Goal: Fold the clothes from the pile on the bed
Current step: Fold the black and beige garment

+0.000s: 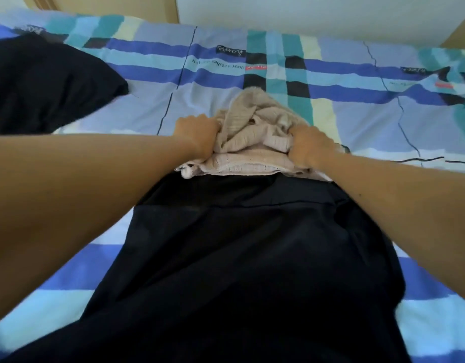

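Gripping: both hands are closing on the beige knit garment (252, 137), one at each side.
Left hand (196, 132): it is clenching the left edge of the bunched knit, with the fingers curled into the cloth.
Right hand (308, 145): it is holding the right edge in a closed fist.
Beige knit garment: it is lying crumpled on the bed sheet (357, 121), at the far end of the dark garment (252, 258), and its near edge is touching that dark cloth.
Dark garment: it is spreading flat from the knit toward the person, between the two forearms.
Second dark cloth (42, 87): it is resting at the far left of the bed, well apart from the hands.
Bed sheet: it is showing blue, teal and pale yellow stripes.
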A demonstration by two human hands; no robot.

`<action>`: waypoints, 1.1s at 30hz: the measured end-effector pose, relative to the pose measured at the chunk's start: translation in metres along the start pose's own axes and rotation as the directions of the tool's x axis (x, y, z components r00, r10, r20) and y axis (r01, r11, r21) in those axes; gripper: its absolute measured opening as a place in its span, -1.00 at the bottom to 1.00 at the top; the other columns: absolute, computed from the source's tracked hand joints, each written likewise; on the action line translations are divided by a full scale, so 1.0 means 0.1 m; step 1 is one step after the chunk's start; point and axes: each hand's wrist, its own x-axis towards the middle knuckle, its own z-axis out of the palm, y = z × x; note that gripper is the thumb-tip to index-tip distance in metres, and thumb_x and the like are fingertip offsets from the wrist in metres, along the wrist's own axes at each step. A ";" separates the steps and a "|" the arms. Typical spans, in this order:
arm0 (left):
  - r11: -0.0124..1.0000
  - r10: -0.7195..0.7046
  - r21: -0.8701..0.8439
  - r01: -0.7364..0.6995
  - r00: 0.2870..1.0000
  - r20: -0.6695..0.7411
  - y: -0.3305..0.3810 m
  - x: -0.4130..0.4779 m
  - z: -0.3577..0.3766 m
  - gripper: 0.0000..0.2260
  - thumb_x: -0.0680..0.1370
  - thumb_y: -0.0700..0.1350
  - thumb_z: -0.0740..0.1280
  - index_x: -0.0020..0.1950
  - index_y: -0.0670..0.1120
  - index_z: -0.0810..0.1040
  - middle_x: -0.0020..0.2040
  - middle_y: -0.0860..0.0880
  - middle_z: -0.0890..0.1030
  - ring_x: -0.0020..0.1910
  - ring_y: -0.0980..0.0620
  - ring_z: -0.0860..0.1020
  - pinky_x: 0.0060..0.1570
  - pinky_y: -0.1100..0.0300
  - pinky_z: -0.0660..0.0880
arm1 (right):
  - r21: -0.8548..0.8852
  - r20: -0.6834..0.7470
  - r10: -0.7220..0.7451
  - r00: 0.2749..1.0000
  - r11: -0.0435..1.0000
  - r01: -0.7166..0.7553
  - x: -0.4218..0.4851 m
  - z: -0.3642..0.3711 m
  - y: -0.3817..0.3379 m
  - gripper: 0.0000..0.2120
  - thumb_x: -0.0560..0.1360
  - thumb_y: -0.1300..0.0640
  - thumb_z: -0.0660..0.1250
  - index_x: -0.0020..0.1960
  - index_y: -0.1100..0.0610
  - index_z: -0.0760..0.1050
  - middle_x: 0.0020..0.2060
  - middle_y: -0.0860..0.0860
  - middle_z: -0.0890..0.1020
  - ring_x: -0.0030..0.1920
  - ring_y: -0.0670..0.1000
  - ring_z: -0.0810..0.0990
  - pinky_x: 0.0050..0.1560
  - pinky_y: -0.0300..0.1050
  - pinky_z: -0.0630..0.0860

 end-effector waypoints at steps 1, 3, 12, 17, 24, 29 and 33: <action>1.000 0.027 0.012 -0.027 1.000 -0.013 0.01 -0.12 -0.02 -0.71 0.48 -0.20 0.33 0.19 -0.04 0.50 0.11 -0.15 0.57 0.10 -0.24 0.58 -0.09 0.03 0.38 | 0.001 -0.002 0.000 1.000 1.000 0.000 -0.12 0.00 -0.01 -0.73 0.48 0.21 0.30 0.17 0.10 0.47 -0.06 0.09 0.51 0.02 0.21 0.56 -0.04 0.00 0.50; 0.999 0.051 0.008 -0.051 0.998 -0.036 -0.03 -0.34 -0.11 -0.75 0.48 -0.18 0.32 0.16 -0.04 0.49 0.09 -0.15 0.59 0.10 -0.24 0.58 -0.06 0.03 0.35 | 0.040 0.015 -0.005 1.000 0.999 0.005 -0.36 -0.07 0.01 -0.72 0.47 0.18 0.32 0.18 0.10 0.48 -0.05 0.08 0.52 0.05 0.21 0.57 0.00 0.04 0.54; 0.977 0.153 -0.105 -0.184 0.956 -0.250 -0.34 -1.81 -1.19 -0.88 0.43 -0.28 0.28 -0.16 -0.08 0.40 -0.14 -0.30 0.61 -0.09 -0.40 0.56 -0.06 -0.07 0.35 | 0.228 -0.165 -0.128 0.978 0.960 0.164 -1.87 -0.93 -0.13 -0.85 0.44 0.29 0.32 -0.01 0.16 0.47 0.04 0.23 0.58 0.04 0.26 0.55 -0.10 -0.05 0.37; 0.944 0.272 -0.129 -0.303 0.939 -0.212 -0.47 -2.95 -1.25 -0.95 0.29 -0.15 0.19 -0.30 -0.05 0.32 -0.28 -0.24 0.58 -0.23 -0.34 0.56 -0.15 0.02 0.25 | 0.393 -0.198 -0.110 0.974 0.901 0.182 -3.06 -0.79 -0.21 -0.70 0.39 0.29 0.40 -0.09 0.03 0.33 -0.10 0.06 0.49 -0.11 0.07 0.43 -0.19 -0.17 0.21; 0.876 0.472 -0.043 -0.481 0.871 -0.132 -0.44 -4.59 -0.51 -0.77 0.18 -0.20 0.42 -0.26 -0.01 0.44 -0.18 -0.05 0.47 -0.16 -0.18 0.51 -0.19 0.04 0.25 | 0.366 -0.144 -0.184 0.972 0.903 0.225 -4.83 0.07 -0.18 -0.52 0.25 0.23 0.52 0.07 0.13 0.37 -0.07 0.10 0.48 -0.08 0.20 0.51 -0.13 0.16 0.47; 0.927 0.372 -0.065 -0.368 0.888 0.272 -0.35 -5.47 0.00 -0.60 0.36 0.26 0.42 0.16 0.21 0.58 0.17 0.04 0.42 0.30 -0.09 0.34 0.06 0.02 0.25 | 0.464 0.079 -0.155 0.985 0.880 0.101 -5.65 0.59 0.07 -0.58 0.23 -0.07 0.61 -0.15 0.03 0.41 -0.20 -0.06 0.52 -0.17 0.04 0.53 -0.09 0.08 0.51; 0.984 0.175 -0.094 -0.150 0.909 0.378 -0.17 -5.67 0.04 -0.42 0.26 0.45 0.35 0.20 0.22 0.54 0.25 0.10 0.40 0.33 -0.07 0.26 0.23 -0.04 0.21 | 0.697 0.221 -0.009 0.975 0.701 -0.151 -5.85 0.56 0.08 -0.42 0.35 0.00 0.59 0.23 -0.02 0.35 -0.02 -0.08 0.58 -0.01 -0.07 0.60 0.01 -0.19 0.54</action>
